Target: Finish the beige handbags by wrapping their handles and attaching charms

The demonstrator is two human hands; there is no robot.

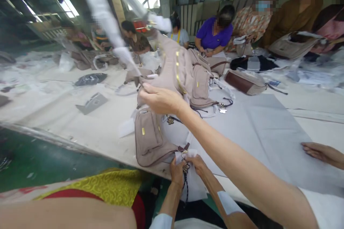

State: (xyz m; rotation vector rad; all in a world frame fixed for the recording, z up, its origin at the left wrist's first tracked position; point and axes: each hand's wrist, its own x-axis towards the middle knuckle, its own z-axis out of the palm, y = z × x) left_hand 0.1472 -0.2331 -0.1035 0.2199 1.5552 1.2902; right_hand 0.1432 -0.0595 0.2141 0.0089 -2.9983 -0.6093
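My left hand (176,170) is closed at the left side of a leopard-patterned charm (186,167), its fingers pinched on the charm's edge. On the charm's other side, my right hand (198,164) is closed on a white wrapping sheet (195,185). A dark cord hangs below the charm. Just above both hands is a metal clasp (184,153), joined to the end of a taupe bag (150,137) that lies at the table's near edge. Exactly how my fingertips meet the charm and the sheet is too small to tell.
Another person's arm (228,146) reaches across from the right, lifting a taupe bag (172,64) with a white-wrapped strap. That side also has a hand (319,152) over a grey sheet (258,125). More bags lie beyond. Someone in yellow and red is close at left.
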